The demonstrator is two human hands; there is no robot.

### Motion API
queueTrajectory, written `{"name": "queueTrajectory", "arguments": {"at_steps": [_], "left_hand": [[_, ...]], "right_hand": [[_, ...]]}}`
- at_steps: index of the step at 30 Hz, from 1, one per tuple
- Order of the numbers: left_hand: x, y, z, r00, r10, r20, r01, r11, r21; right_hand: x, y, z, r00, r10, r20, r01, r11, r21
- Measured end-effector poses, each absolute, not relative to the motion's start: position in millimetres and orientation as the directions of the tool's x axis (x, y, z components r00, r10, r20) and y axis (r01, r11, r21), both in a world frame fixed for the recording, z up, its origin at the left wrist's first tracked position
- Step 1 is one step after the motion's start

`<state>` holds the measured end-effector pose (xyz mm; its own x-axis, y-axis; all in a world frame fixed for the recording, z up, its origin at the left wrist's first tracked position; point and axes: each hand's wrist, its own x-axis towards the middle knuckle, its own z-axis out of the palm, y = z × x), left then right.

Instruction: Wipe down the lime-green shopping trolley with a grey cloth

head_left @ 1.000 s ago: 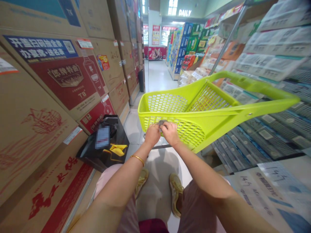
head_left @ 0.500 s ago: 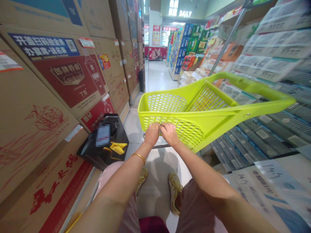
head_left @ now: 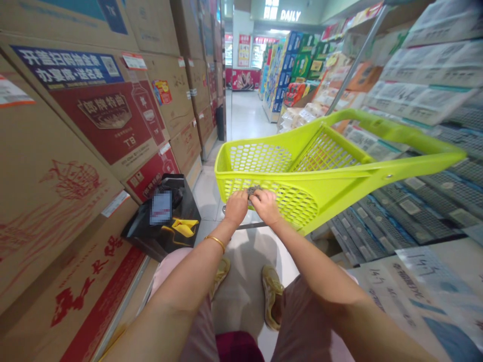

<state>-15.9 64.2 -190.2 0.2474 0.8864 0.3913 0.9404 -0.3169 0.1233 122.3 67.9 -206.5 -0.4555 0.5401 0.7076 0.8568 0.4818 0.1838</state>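
Observation:
A small grey, crumpled thing (head_left: 254,190), perhaps a rag, shows between my two hands in front of the cart's side. My left hand (head_left: 237,207), with a gold bangle on the wrist, closes on its left part. From the other side my right hand (head_left: 266,206) pinches it with bent fingers. Directly behind the hands stands a lime-green shopping cart (head_left: 339,188) with perforated walls and a raised handle at the right. Whether the knuckles touch the cart wall I cannot tell.
A black bag (head_left: 177,201) with a yellow ribbon rests by my left leg, beside stacked cardboard cartons (head_left: 109,118). Packed goods (head_left: 426,95) are piled high at the right, behind a slanted metal pole (head_left: 356,60). My shoes (head_left: 272,296) are on the tiled floor (head_left: 241,271) below.
More of the grey crumpled thing shows between my fingers, and the hands have parted slightly. The view has shifted a little; the cart and bag look unmoved.

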Motion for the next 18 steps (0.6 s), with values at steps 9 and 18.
{"name": "queueTrajectory", "arguments": {"at_steps": [9,18], "left_hand": [[-13,63,-195,0.236,0.87,0.433,0.941,-0.316,0.124],[-13,65,-193,0.215,0.863,0.458,0.938,-0.312,0.148]], "right_hand": [[124,59,-234,-0.611,0.594,0.523,0.781,0.558,0.278],[118,63,-179,-0.395,0.467,0.791,0.875,0.454,0.168]]}}
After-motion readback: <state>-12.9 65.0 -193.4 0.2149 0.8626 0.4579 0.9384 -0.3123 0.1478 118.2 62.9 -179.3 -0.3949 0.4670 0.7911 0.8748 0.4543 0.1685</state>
